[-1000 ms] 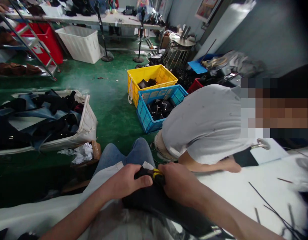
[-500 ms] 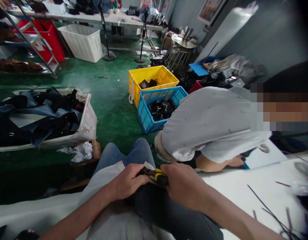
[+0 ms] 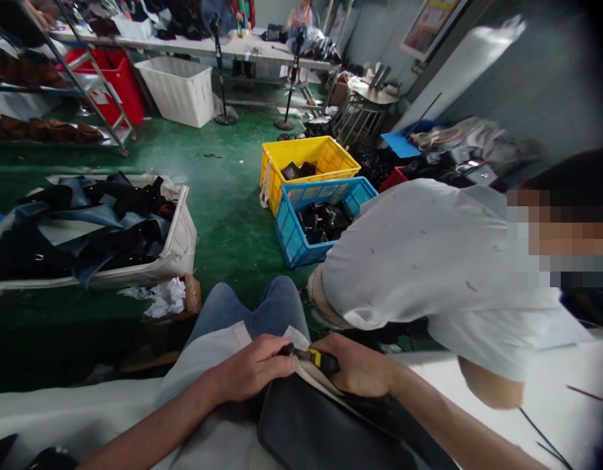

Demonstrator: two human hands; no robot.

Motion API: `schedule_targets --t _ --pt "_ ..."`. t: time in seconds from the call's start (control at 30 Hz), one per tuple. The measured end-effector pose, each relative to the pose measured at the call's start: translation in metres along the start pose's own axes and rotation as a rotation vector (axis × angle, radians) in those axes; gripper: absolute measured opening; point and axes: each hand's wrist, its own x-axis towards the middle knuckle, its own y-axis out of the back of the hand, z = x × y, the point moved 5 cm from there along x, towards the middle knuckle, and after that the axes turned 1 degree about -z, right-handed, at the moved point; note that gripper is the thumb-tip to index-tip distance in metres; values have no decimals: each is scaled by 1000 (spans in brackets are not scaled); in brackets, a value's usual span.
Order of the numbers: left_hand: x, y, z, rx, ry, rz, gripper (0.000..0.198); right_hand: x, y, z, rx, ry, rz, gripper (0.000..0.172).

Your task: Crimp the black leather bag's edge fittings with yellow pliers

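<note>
A black flat piece with a pale edge (image 3: 330,418), which looks like a bag, lies over my lap. My right hand (image 3: 355,365) is closed round yellow-and-black pliers (image 3: 323,359) at its upper edge. The jaws of the pliers point left, toward my left hand (image 3: 255,369). That hand has its thumb and fingers pinched on the upper corner of the black piece, close to a small dark part (image 3: 286,350) at the tip of the pliers. What the jaws grip is too small to tell.
A person in a grey shirt (image 3: 428,254) leans close on my right, over a white table (image 3: 443,375). Ahead stand a blue crate (image 3: 304,254) and a yellow crate (image 3: 311,143). A white bin (image 3: 183,241) of dark pieces is at the left, by crumpled paper (image 3: 168,297).
The black piece now shows more of its flat face and pale edge. My right hand and the pliers have shifted slightly right and down. The person's arm has drawn back, and the view has turned slightly left.
</note>
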Motion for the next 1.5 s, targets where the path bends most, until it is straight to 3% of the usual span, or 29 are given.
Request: schedule_targets --t 0.1,0.3,0.43,0.57,0.73,0.87,1.03,1.13,1.37,1.5 --pt "0 -1 1 10 13 3 40 -1 5 1 -133 70 106 14" --pt "-2 -3 -4 9 88 32 34 4 36 -12 -723 249 330 21" --pt "1 -6 -5 -71 79 -24 22 13 49 -24 -1036 462 407 3" --pt "2 -7 -5 -188 115 -103 27 29 53 -28 -1144 626 431 13" --pt "-3 -9 -3 -208 132 -148 34 36 52 -32 -1183 675 415 13" --pt "-5 -5 -16 -263 116 -89 39 25 45 -42 -1347 556 462 20" --pt "-2 1 -28 -284 145 -57 35 11 30 -42 -1400 175 452 16" --pt "1 3 -24 -276 141 -23 31 2 17 -41 -1344 -11 483 27" --pt "3 -3 -21 -238 137 -24 33 -13 -10 -40 -1325 -217 601 29" --pt "5 -7 -22 -206 104 -20 28 -17 -22 -42 -1403 -319 598 33"
